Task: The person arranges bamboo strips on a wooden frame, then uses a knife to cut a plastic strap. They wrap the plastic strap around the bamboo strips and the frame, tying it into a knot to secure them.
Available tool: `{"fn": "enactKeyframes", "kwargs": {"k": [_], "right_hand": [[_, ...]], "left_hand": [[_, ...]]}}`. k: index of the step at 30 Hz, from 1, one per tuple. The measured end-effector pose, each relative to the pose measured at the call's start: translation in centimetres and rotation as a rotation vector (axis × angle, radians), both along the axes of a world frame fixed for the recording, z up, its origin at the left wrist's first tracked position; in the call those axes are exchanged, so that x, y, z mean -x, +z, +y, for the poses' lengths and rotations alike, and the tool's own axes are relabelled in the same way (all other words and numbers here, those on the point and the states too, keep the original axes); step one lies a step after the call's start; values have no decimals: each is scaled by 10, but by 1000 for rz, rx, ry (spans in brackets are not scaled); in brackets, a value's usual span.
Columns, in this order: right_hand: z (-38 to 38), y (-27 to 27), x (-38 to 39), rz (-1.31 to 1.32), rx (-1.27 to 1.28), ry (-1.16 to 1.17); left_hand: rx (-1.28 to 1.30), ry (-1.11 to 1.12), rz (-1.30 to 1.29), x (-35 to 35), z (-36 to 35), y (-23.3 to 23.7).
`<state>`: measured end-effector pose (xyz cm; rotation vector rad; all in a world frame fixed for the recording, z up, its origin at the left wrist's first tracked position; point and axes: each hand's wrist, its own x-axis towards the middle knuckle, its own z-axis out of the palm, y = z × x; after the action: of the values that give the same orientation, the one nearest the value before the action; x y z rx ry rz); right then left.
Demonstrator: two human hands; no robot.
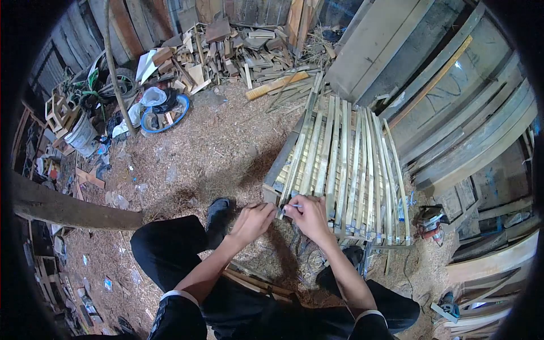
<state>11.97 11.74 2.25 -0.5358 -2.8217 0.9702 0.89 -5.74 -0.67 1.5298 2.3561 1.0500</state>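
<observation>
Long pale wooden slats [332, 153] lie side by side over a low bench of wood strips, their near ends toward me. My left hand [253, 222] is closed at the near left corner, its fingertips by the end of the leftmost slat; whether they grip it is hidden. Just to the right, my right hand [309, 218] pinches a small, thin, light-coloured stick-like piece [296, 205] between thumb and fingers. That piece is too small to name. Both hands almost meet over the slat end.
Wood offcuts [226, 54] are heaped at the back wall. A blue basin [182, 113] with bags and a white bucket [83, 139] stand left. Large boards [377, 48] lean on the right. Red power tool [433, 233] and teal power tool [447, 309] lie on the shavings-covered floor.
</observation>
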Motion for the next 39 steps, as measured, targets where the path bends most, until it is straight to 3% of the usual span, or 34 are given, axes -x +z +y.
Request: {"fn": "enactKeyframes", "kwargs": {"k": [3,7,10,14,20,22,29,35,37,39], "right_hand": [[4,-18,0,90,244,-150],[0,-26,0,87,247,-183],[1,-25,-4,96,58,-146],[2,-39,-1,172,283,-201],[5,-33,3,74,235,-212],[6,-43,4,227,157,-152],[7,-25,7,189,239,-223],[5,-23,10,174,-29,-203],[4,-17,14,2,146,-287],[0,-2,13,-1,230,-296]], "left_hand": [[7,-11,-3,1,-2,-4],[24,-56,-17,4,-6,-10],[-10,-93,-5,7,-6,-19],[-8,-125,34,9,-9,-20],[35,-94,-15,6,-8,-10],[24,-46,-89,5,-5,-6],[40,44,-166,-5,-3,2],[84,-37,-163,-2,-8,4],[86,-62,-98,-1,-10,-1],[51,-60,-76,0,-11,-8]]}}
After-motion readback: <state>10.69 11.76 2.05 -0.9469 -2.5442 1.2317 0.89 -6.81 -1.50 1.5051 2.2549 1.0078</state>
